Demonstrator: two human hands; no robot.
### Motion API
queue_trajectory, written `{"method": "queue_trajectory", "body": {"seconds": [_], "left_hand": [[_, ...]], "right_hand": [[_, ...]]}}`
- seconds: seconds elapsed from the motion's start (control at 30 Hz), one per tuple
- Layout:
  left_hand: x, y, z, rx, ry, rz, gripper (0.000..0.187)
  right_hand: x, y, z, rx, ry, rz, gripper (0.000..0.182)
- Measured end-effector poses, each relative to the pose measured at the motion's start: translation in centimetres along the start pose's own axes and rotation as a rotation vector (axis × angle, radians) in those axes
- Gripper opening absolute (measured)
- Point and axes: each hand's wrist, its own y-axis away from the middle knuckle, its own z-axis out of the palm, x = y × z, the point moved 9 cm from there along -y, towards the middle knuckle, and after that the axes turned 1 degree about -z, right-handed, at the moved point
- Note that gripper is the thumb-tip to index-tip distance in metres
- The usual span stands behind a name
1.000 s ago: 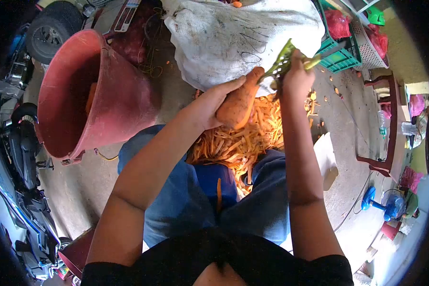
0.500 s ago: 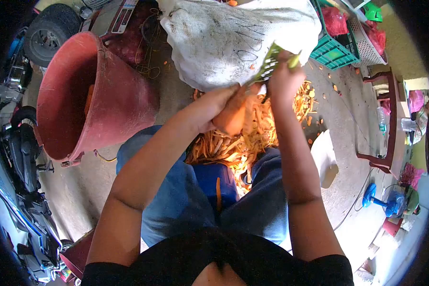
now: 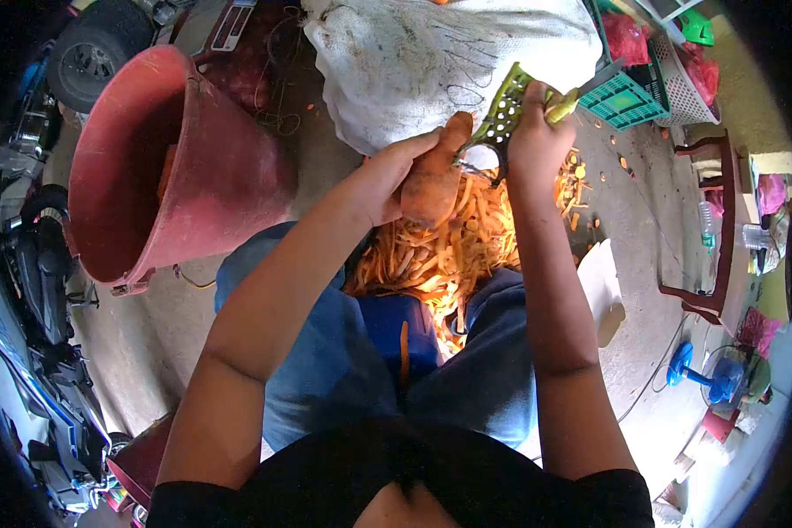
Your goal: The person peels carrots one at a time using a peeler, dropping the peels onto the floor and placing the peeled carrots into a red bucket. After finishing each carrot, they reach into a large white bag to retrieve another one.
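Note:
My left hand [image 3: 402, 176] is closed around a thick carrot [image 3: 431, 189], tilted with its narrow end pointing up and away. The carrot's skin looks rough and dull. In my right hand [image 3: 539, 141] is a green peeler [image 3: 504, 110] with many round holes in its flat body. Its lower end comes right beside the carrot's right side. Under both hands, between my knees, spreads a pile of orange carrot peelings [image 3: 431, 264].
A large white sack [image 3: 414, 79] lies just beyond my hands. On the left stands a tilted red tub [image 3: 224, 176] with something orange inside. Green [image 3: 625, 97] and white crates [image 3: 682, 92] sit at the back right. One peel strip [image 3: 404, 352] hangs on something blue between my legs.
The peeler, blurred over the carrot before, has shifted slightly right and is now sharp. The carrot has turned in my left hand, showing its dull skin and narrow end.

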Motion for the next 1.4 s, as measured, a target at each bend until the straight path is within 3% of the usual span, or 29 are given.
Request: {"method": "queue_trajectory", "body": {"seconds": [0.17, 0.4, 0.53, 0.57, 0.67, 0.77, 1.0, 1.13, 1.4], "left_hand": [[-1.0, -0.3, 0.1, -0.064, 0.076, -0.083, 0.039], [-2.1, -0.8, -0.6, 0.048, -0.095, -0.107, 0.038], [-3.5, -1.3, -1.4, 0.125, -0.078, -0.108, 0.033], [-3.6, -2.0, -1.6, 0.038, -0.032, -0.051, 0.032], [-3.7, -1.3, -1.5, 0.024, -0.064, -0.171, 0.033], [-3.1, -1.2, -1.7, 0.036, -0.088, -0.144, 0.034], [-1.1, -2.8, -2.7, 0.066, -0.043, -0.083, 0.037], [-0.3, -3.7, -3.0, 0.025, -0.050, -0.056, 0.039], [-0.2, -3.8, -2.7, 0.030, 0.110, -0.149, 0.046]], "right_hand": [[0.0, 0.8, 1.0, -0.066, 0.061, 0.053, 0.018], [1.3, 1.4, 1.3, -0.057, 0.000, 0.110, 0.018], [0.9, 1.7, 2.5, -0.115, 0.108, -0.035, 0.021], [1.5, 1.7, 2.6, -0.132, 0.116, 0.003, 0.022], [2.2, 1.7, 2.9, -0.156, 0.123, 0.070, 0.024], [3.4, 1.5, 3.6, -0.212, 0.039, 0.188, 0.021], [4.5, 0.3, 4.2, -0.191, 0.002, 0.162, 0.022], [5.0, -1.4, 2.1, -0.042, -0.001, 0.217, 0.026], [5.2, -2.1, 1.1, 0.031, -0.022, 0.282, 0.023]]}}
